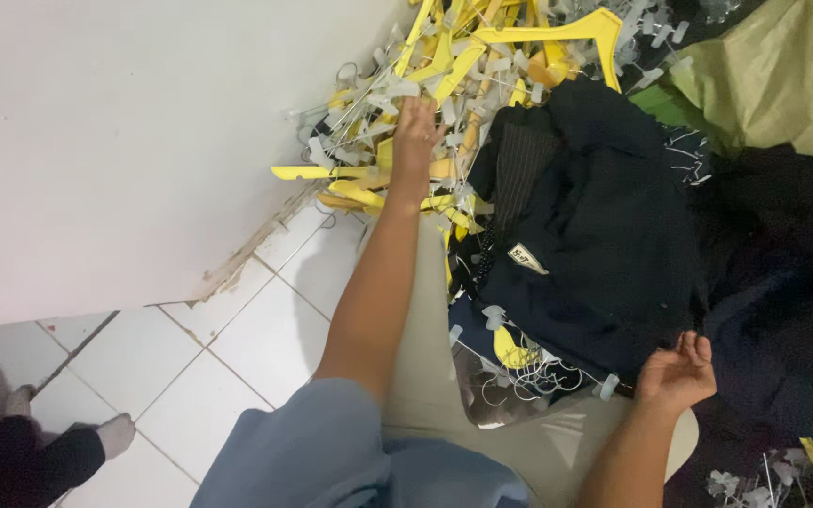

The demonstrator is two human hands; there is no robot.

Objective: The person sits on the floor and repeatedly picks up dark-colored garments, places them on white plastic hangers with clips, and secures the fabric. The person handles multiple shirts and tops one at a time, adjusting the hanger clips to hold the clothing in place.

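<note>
My left hand [414, 141] reaches forward into a big heap of yellow plastic hangers [482, 56] with pale clips and wire hooks; its fingers are buried among them, so I cannot tell if it grips one. A pile of dark navy clothes [595, 235] with a small pale label lies to the right of that arm. My right hand [677, 372] rests at the near edge of the dark pile, fingers slightly curled and apart, holding nothing. More clips and a yellow hanger [515, 357] lie under the clothes' near edge.
A white wall [124, 141] stands at the left above a white tiled floor [237, 348]. An olive-green bag or cloth [783, 75] sits at the top right. Another person's socked feet [68, 423] are at the bottom left. Loose clips [755, 484] lie bottom right.
</note>
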